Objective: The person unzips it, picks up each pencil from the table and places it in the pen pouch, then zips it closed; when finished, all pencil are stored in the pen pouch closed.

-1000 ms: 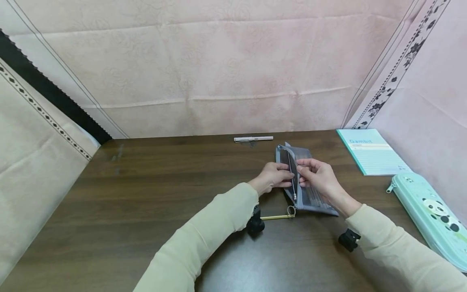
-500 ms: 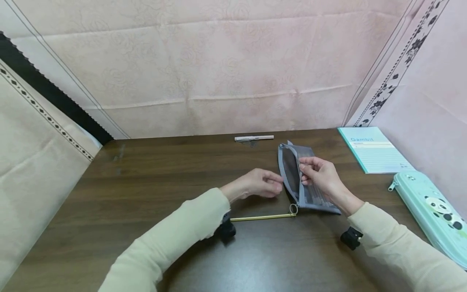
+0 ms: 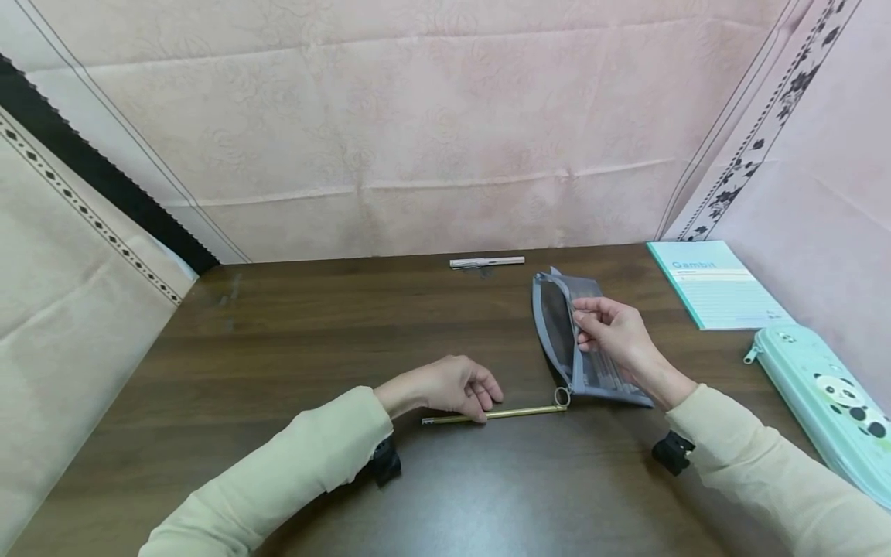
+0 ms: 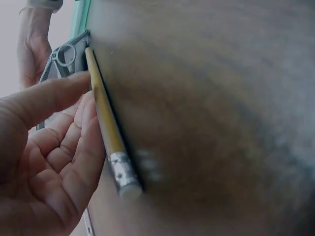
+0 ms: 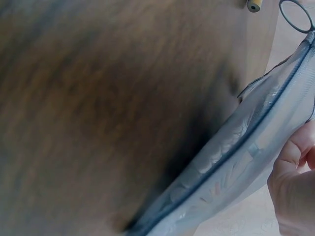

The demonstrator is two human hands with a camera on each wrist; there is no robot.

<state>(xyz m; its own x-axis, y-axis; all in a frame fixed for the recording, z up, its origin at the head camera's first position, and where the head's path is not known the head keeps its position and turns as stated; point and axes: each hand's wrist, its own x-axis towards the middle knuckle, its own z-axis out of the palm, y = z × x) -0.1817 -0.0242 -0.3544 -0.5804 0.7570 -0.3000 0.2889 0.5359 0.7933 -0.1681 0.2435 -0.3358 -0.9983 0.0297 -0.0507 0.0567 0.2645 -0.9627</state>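
A yellow pencil (image 3: 525,412) lies on the table, its eraser end to the left. My left hand (image 3: 455,387) is over it, bent fingers and thumb at the shaft. In the left wrist view the fingertips (image 4: 84,82) meet the pencil's side; a firm pinch is not plain. My right hand (image 3: 616,336) pinches the near side of a grey-blue mesh zip pouch (image 3: 599,379) and holds its mouth apart. The pouch's zip ring (image 3: 562,397) sits by the pencil's far end. Sheer mesh and the zip edge (image 5: 246,140) show in the right wrist view.
A silver-white pen (image 3: 487,263) lies at the table's back edge. On the right are a teal notebook (image 3: 724,286) and a mint panda pencil case (image 3: 824,410). Cloth walls (image 3: 418,131) rise behind and at both sides.
My left hand has let go of the pouch's left edge and moved left and down to the pencil. The pouch mouth has widened. My right hand stays on the pouch.
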